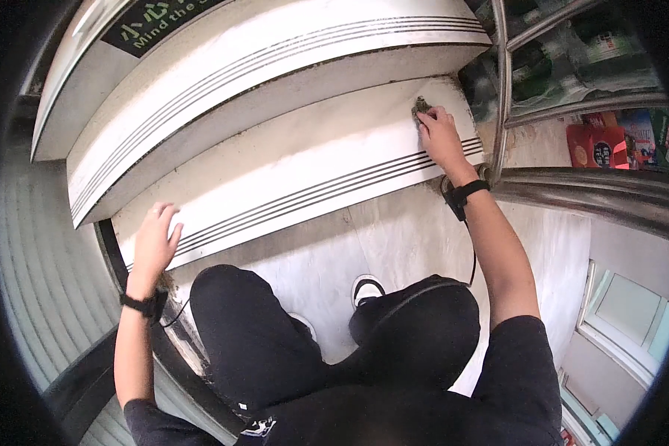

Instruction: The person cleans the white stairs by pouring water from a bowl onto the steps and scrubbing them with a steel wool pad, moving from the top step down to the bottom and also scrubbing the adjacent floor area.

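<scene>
My right hand [441,134] is at the right end of the lower white stair tread [290,161]. Its fingers pinch a small, dark, rough-textured pad [420,106], perhaps a scouring pad, against or just over the tread; the fingers cover part of it. At the tread's left end is my left hand [155,237], with its thumb apart from the fingers and nothing visible in it. Whether it touches the stone cannot be made out. Dark parallel lines run along the tread's front edge. Both wrists wear black straps with cables.
A higher step [267,50] rises behind, below a dark sign [156,25] bearing writing. Metal railing [500,89] borders the right, with wrapped green bottles [580,56] and a red package [596,146] beyond. Ribbed grey panelling [50,251] flanks the left. My knees are bent before the step.
</scene>
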